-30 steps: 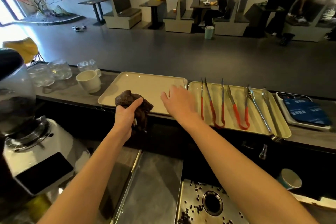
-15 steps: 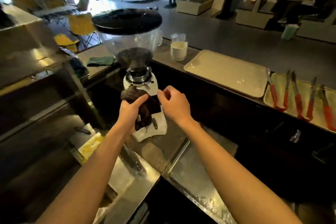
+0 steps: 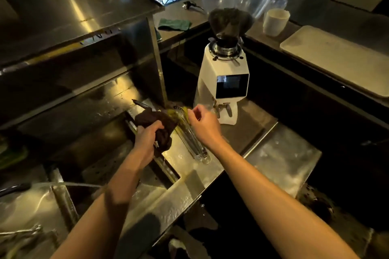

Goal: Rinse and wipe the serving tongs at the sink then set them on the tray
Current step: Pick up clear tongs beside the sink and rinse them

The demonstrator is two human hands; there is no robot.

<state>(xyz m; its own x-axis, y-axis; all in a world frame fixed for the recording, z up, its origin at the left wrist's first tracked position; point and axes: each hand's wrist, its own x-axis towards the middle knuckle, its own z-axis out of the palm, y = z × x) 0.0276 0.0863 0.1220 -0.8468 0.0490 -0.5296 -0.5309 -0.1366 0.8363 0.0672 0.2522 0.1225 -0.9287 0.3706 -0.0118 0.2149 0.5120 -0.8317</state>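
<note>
My left fingers bunch a dark cloth. The tongs lie on the worktop just beside it, their yellow end at my curled right fingers; whether those grip, I cannot tell.

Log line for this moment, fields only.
left hand: grips cloth | right hand: at tongs, grip unclear | tongs: lying beside sink

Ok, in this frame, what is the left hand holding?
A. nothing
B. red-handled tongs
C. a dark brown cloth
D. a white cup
C: the left hand has its fingers curled round a crumpled dark brown cloth, which bulges out above and below its grip.
</note>
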